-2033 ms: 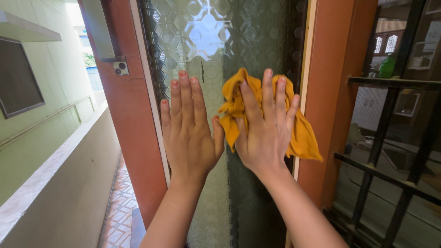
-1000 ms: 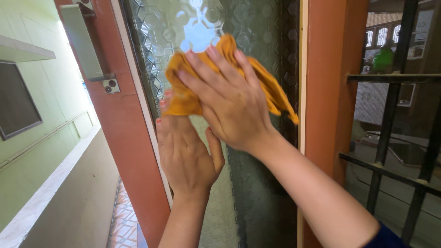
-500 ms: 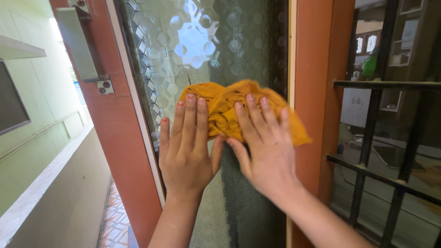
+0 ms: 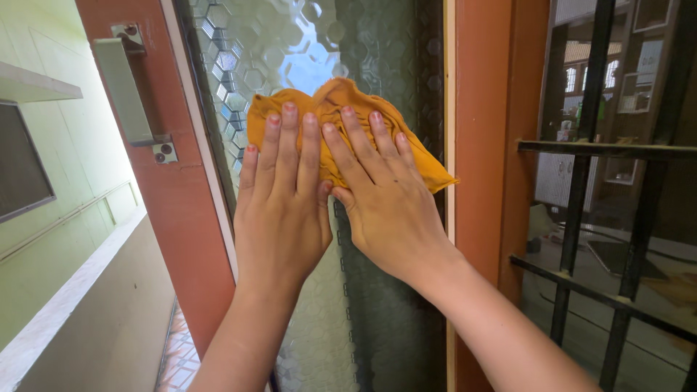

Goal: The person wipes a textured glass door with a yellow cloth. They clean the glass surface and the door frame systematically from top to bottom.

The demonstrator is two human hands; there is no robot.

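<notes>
I see both hands flat on a crumpled yellow cloth point(image 4: 341, 116), pushing it against the bumpy glass pane point(image 4: 276, 51) of a red-brown door point(image 4: 181, 203). The left hand point(image 4: 282, 203) has its fingers spread and straight, grip released. The right hand point(image 4: 385, 207) lies just beside it, also flat, not clenched. A grey door handle point(image 4: 123, 91) sits to the left. Black window bars point(image 4: 581, 218) stand to the right.

No packages, labels, signs or screens in view, none legible behind the bars
</notes>
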